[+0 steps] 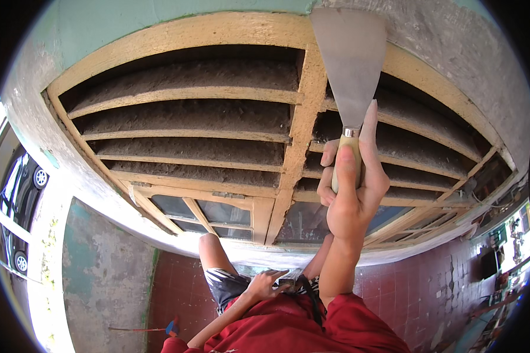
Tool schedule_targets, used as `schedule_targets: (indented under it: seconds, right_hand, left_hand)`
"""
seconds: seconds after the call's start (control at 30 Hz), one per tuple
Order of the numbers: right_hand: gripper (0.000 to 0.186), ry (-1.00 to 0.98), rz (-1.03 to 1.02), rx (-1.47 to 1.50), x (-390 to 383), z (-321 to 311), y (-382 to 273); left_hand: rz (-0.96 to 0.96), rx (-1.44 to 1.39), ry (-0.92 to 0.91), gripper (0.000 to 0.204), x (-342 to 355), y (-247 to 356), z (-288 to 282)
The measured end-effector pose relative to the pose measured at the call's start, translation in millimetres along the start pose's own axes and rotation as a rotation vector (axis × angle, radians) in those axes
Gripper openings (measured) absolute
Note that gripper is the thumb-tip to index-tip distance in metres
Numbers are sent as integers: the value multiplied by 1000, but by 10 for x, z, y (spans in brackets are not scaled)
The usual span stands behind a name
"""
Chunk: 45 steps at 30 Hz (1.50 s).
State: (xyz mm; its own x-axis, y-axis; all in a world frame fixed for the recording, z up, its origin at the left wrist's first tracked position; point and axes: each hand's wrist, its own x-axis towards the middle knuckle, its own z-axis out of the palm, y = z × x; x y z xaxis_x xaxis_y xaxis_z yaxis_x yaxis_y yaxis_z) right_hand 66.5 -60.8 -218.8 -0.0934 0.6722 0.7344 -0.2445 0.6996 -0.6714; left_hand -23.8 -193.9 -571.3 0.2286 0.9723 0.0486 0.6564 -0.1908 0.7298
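My right hand (356, 176) is raised and closed around the pale wooden handle (340, 176) of a wide putty knife (353, 65), with the index finger stretched along the blade's side. The blade points up, and its broad edge overlaps the top of the yellow wooden frame (241, 26) and the wall plaster. Behind it are louvre slats (188, 94) coated in dark dust. Down at my waist, my left hand (262, 286) has its fingers over a small dark thing (286, 283) that I cannot make out.
Glass window panes (224, 213) sit below the louvres. Peeling grey plaster (447, 53) borders the frame at upper right. A low, patchy wall (103, 259) stands left of the red tiled floor (179, 282). Near it lies a blue-ended stick (171, 327). A black car (20, 212) is outside.
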Motion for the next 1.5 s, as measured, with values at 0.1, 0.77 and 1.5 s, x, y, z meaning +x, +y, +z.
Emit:
schedule_targets:
  seconds: [0.1,0.77,1.5]
  right_hand:
    - [56,-5,4,6,-10,8,9]
    - [27,-90,-64,39,-89,68,105]
    - [25,-33,-5,123,104,201,-144]
  left_hand:
    - [-10,10,-9,58,-7,6,-5]
    - [14,-6,50,57,7,-40,27]
    - [-2,-4,5,59,4,-19,21]
